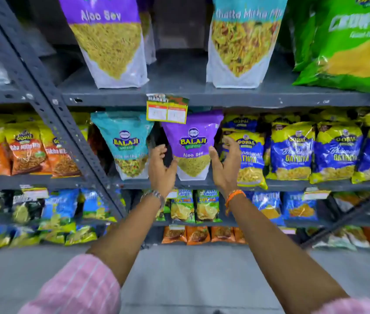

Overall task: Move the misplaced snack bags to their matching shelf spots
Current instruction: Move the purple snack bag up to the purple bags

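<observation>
A small purple Aloo Sev bag point(192, 146) stands upright on the middle shelf point(293, 184). My left hand point(161, 169) is at its left edge and my right hand point(225, 165) at its right edge, both with fingers spread and thumbs touching or nearly touching the bag's lower sides. A small teal Khatta Mitha Mix bag point(127, 143) stands just left of it. On the shelf above, a large purple Aloo Sev bag point(109, 39) and a large teal Khatta Mitha Mix bag point(243, 39) stand upright.
Blue and yellow Gathiya bags point(293, 152) fill the middle shelf to the right, orange and yellow bags point(25, 150) to the left. A slanted grey metal upright point(50, 103) crosses the left side. A price tag point(167, 109) hangs above the purple bag. A green bag point(349, 41) sits top right.
</observation>
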Demonstrator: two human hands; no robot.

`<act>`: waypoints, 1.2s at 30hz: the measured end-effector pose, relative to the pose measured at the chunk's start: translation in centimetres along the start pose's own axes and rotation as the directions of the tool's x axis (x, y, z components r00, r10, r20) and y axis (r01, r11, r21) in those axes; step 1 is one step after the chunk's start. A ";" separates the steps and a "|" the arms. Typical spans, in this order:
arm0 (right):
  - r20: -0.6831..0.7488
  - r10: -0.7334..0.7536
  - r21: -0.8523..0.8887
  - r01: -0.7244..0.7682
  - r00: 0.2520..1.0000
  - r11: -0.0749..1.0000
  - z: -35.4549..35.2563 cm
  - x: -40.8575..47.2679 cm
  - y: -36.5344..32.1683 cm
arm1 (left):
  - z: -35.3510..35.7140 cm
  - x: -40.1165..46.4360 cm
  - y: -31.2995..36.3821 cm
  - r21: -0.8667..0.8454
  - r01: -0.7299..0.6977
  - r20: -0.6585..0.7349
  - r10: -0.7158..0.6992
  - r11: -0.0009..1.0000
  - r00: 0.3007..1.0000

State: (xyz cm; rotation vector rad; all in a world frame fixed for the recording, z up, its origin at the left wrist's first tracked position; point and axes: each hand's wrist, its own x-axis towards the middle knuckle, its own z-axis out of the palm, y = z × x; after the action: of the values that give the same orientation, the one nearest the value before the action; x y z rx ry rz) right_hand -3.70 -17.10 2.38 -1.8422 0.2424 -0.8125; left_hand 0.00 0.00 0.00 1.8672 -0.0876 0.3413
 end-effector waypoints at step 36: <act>0.636 0.341 -0.028 -0.420 0.693 0.907 -2.3 -0.9 5.2 | 0.1 -4.1 -4.0 -0.031 0.171 0.258 -0.158 0.985 0.953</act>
State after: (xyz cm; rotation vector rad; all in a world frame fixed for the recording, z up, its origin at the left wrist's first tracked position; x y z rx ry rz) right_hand -4.76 -20.59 -2.12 -1.7565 0.1296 0.1092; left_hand -2.95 0.76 -4.87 1.8435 -0.1130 -0.0174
